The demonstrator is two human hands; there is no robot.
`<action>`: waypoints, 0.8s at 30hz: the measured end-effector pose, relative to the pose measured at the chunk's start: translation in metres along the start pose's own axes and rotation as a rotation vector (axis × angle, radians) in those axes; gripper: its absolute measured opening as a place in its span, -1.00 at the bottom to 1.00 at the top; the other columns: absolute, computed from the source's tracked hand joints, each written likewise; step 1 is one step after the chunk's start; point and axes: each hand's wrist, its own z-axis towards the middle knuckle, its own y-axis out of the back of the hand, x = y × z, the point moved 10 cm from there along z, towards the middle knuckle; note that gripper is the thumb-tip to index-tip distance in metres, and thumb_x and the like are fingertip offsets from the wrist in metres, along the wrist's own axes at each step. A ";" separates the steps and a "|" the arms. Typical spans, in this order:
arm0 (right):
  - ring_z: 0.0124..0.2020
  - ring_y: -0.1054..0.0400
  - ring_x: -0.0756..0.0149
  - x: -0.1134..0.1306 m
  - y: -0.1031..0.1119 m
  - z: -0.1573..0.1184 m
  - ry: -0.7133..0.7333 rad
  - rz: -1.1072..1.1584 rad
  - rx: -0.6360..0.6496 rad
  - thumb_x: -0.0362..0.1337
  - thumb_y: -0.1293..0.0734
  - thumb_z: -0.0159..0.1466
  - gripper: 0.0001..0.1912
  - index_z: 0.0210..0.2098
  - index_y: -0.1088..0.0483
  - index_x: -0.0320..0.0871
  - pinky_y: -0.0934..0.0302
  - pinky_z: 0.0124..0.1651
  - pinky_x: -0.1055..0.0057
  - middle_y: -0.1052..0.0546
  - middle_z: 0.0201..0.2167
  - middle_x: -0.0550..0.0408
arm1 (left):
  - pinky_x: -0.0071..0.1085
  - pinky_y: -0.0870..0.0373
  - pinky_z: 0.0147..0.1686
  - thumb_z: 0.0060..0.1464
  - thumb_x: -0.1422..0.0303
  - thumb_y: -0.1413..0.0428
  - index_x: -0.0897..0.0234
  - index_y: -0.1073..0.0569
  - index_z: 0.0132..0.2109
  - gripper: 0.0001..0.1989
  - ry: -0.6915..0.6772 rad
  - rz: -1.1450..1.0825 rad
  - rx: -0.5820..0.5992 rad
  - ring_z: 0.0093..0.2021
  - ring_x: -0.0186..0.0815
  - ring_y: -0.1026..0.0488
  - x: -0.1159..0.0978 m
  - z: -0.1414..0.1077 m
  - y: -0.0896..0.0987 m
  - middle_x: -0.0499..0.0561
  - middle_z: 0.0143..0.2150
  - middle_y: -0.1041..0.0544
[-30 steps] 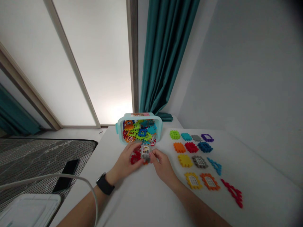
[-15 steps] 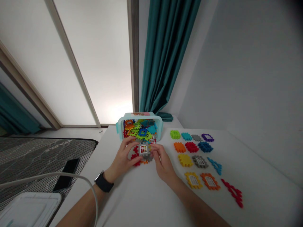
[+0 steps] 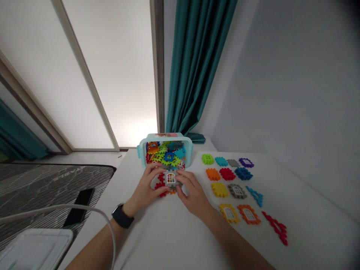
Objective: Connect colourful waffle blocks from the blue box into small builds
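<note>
Toothed plastic window tile (image 3: 170, 179), apparently between hands (image 3: 147, 183)

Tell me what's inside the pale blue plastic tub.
The pale blue plastic tub holds a heap of interlocking plastic tiles in orange, lime green, blue, teal and red. The upper tiles hide the lower layers and the tub's floor.

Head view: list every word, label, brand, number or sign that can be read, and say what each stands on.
No text can be read.
The printed label on the far side of the plastic storage box: too small and blurred to read.
The marks on the dark mat: too blurred to read.
The gray window tile between the left hand and right hand: no text visible.
</note>
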 end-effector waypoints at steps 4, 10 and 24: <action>0.08 -0.41 0.14 0.003 0.002 0.000 0.019 -0.014 -0.014 -0.43 -0.25 0.33 -0.65 0.07 -0.39 -0.02 -0.36 0.13 0.11 -0.50 0.04 -0.08 | -0.02 -0.36 0.16 0.10 0.24 -0.28 0.10 -0.43 0.11 -0.57 0.001 -0.016 0.005 0.14 -0.08 -0.36 0.002 0.000 -0.001 0.13 0.12 -0.36; 0.05 -0.40 0.15 0.004 0.000 -0.001 0.024 -0.028 -0.009 -0.42 -0.24 0.36 -0.68 0.05 -0.41 -0.01 -0.38 0.09 0.14 -0.48 0.00 -0.06 | -0.07 -0.35 0.15 0.08 0.21 -0.29 0.11 -0.44 0.10 -0.55 0.021 -0.046 0.051 0.08 -0.11 -0.39 0.006 0.000 -0.006 0.12 0.07 -0.40; -0.34 -0.38 0.28 -0.041 -0.037 -0.013 -0.576 0.549 0.112 -0.17 -0.32 0.31 -0.83 -0.26 -0.48 -0.13 -0.27 -0.30 0.39 -0.51 -0.36 0.09 | -0.40 -0.35 -0.26 0.16 -0.04 -0.13 0.31 -0.53 -0.17 -0.55 0.519 -0.585 0.174 -0.31 -0.32 -0.40 0.044 -0.012 -0.041 0.04 -0.29 -0.51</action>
